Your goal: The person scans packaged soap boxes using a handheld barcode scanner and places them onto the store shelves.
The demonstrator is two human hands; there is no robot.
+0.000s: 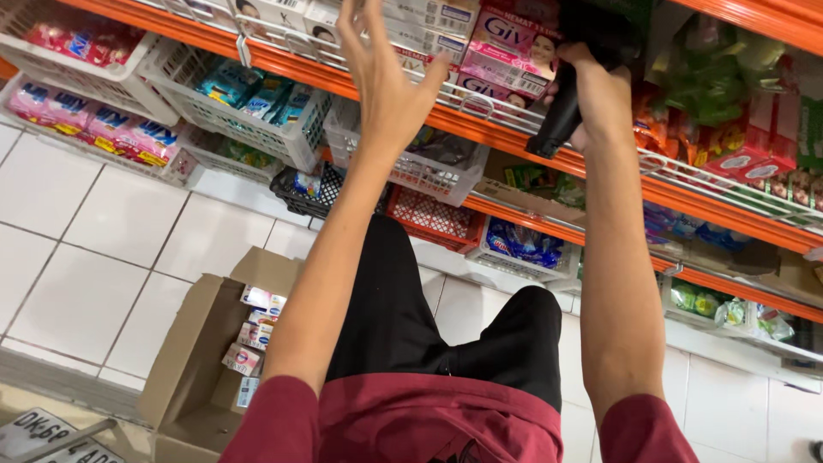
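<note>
My left hand (386,73) is raised with fingers spread, reaching toward the pink and white soap boxes (506,51) stacked on the upper orange shelf (480,129); it holds nothing. My right hand (591,86) is curled around a black handle-like object (561,116) that hangs down in front of the shelf edge, beside the pink boxes. What the black object is, I cannot tell. Both arms stretch up from my red sleeves, over black shorts.
White baskets (249,120) of packets line the lower shelves, with a red basket (433,219) and a black one (304,193). An open cardboard box (201,360) holding several small boxes stands on the white tiled floor at my left. Green and red packs (737,129) fill the right shelf.
</note>
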